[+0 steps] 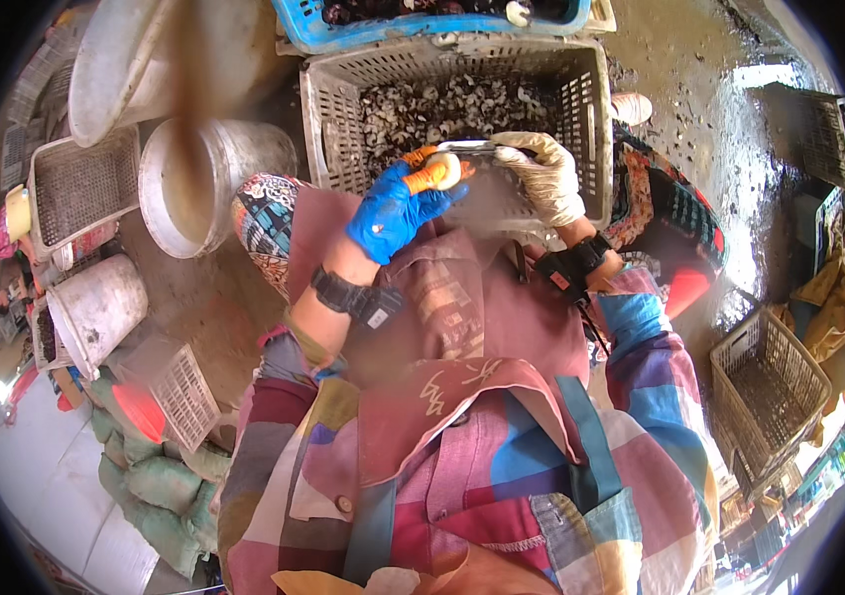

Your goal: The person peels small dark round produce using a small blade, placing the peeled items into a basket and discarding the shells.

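Observation:
My left hand, in a blue rubber glove with orange finger covers, grips a round, cream-white peeled corm. My right hand wears a dirty off-white glove and is closed on a metal peeling blade. The blade reaches leftward to the top of the corm; whether it touches is unclear. Both hands are over the near part of a grey plastic crate, in which pale and dark peelings are strewn. Beyond it, a blue basket holds dark reddish-brown pieces and a pale one.
Left of my knees are white plastic buckets and a slatted crate. Green sacks are piled lower left. Another crate stands at right. The floor is wet and muddy. A person's hand shows at far left.

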Available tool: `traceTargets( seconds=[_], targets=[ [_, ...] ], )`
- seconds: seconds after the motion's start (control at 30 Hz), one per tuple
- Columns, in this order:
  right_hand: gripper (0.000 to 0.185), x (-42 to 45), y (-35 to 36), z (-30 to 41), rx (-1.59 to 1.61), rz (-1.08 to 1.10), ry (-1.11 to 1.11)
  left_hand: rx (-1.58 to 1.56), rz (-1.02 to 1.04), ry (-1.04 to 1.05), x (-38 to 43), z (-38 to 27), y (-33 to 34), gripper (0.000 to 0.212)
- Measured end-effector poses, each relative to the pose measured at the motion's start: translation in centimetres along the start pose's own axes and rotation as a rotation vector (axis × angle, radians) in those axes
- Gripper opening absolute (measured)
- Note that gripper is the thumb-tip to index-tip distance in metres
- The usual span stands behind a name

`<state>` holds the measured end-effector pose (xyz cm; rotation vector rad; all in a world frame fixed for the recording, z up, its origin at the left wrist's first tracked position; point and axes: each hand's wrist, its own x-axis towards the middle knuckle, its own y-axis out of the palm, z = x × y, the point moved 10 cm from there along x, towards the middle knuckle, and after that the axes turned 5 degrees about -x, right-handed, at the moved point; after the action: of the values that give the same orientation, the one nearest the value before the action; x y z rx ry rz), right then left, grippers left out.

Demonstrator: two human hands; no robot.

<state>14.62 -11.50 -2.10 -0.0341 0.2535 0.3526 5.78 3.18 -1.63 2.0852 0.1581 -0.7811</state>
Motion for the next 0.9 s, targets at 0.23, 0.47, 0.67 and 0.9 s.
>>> traceTargets(
  seconds=[0.23, 0.47, 0.67, 0.9],
  targets=[
    [0.018, 0.2, -1.1, -0.5, -0.127, -0.063, 0.073, 0.083, 0.000, 0.003, -0.3, -0.7, 1.3, 0.031],
    [0.016, 0.7, -1.4, -1.8, -0.043, -0.053, 0.096, 0.083, 0.001, 0.027, -0.6, -1.0, 2.0, 0.038],
    [0.016, -0.9, 0.9, -0.6, -0.090, -0.031, 0.082, 0.158, -0.117, 0.051, -0.7, -1.0, 1.8, 0.066],
    [0.016, -0.5, -1.7, -6.7, -0.036, -0.021, 0.337, 0.033, 0.074, 0.046, -0.5, -0.9, 2.7, 0.039]
  ],
)
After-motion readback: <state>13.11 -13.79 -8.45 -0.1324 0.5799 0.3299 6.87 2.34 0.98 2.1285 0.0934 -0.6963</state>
